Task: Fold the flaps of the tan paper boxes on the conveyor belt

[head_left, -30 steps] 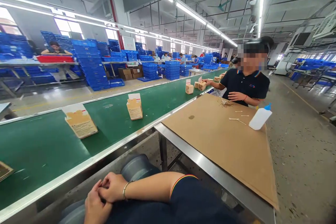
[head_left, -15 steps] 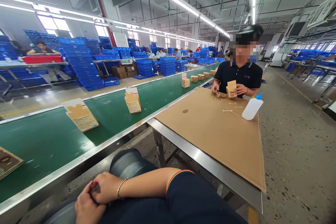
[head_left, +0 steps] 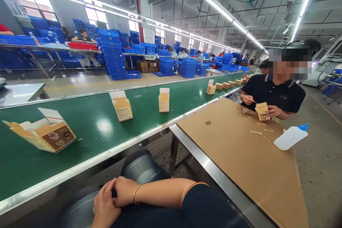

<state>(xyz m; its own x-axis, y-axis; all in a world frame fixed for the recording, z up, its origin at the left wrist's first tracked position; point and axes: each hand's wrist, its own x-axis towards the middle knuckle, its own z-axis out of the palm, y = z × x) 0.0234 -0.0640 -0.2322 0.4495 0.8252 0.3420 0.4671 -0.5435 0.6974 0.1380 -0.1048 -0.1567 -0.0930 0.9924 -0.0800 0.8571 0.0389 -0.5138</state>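
Compared with a half second ago, the view has swung, so the nearest open carton point(head_left: 59, 138), then cut off, now shows nearly whole on the green belt point(head_left: 92, 139), well left of the table point(head_left: 240, 149). Across the table, a co-worker point(head_left: 280, 92) has raised one hand point(head_left: 248, 99) from its surface to a small printed box point(head_left: 262, 111), a thin stick between the fingers; the other hand point(head_left: 274, 111) keeps hold of the box.

The wearer's left hand point(head_left: 105, 203) and right hand point(head_left: 125, 190) stay folded together over the lap, left of the table's near edge, the left fingers lying across the right hand. Whether anything sits between the palms, I cannot tell.

Brown cardboard covers the table, bearing a small dark patch, scattered brown bits, cotton swabs point(head_left: 259, 134) and, at its right edge, a tilted white bottle point(head_left: 290, 138) with a blue cap. More cartons point(head_left: 164, 100) stand along the belt. Beyond the belt from the table rise stacked blue crates point(head_left: 110, 55), with people working behind benches under long strip lights.
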